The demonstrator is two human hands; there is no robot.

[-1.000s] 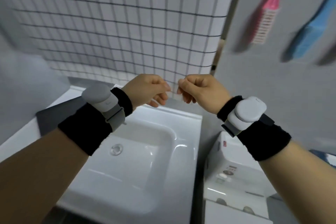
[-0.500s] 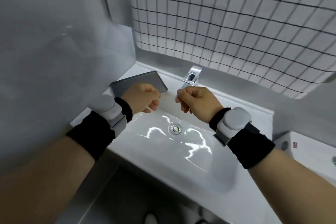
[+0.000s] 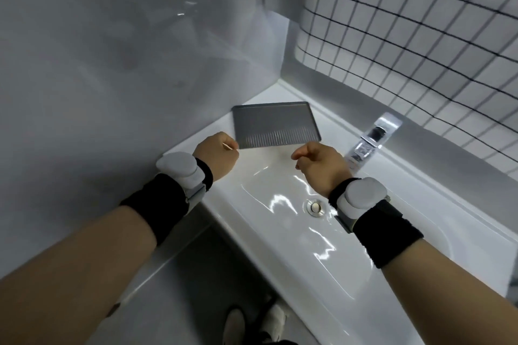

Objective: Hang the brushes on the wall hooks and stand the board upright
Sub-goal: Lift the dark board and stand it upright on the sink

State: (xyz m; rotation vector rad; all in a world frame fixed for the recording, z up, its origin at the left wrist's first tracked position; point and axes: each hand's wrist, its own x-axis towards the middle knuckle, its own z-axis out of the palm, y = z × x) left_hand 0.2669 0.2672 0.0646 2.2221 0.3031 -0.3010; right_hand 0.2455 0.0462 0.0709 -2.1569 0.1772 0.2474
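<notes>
Board, grey, ribbed along its near edge, lies flat on the back left corner of the white sink surround, close to the plain grey side wall. Back wall is white tile with dark grout. Chrome faucet sits at the rear rim, right of the board; drain in the basin below.

Left hand hovers over the sink's left rim, fingers curled under in a loose fist, just at the board's near left corner; contact cannot be told. Right hand hovers above the basin, loosely curled, holding nothing, just short of the board's near right corner. Both wrists carry black bands with white pods.
</notes>
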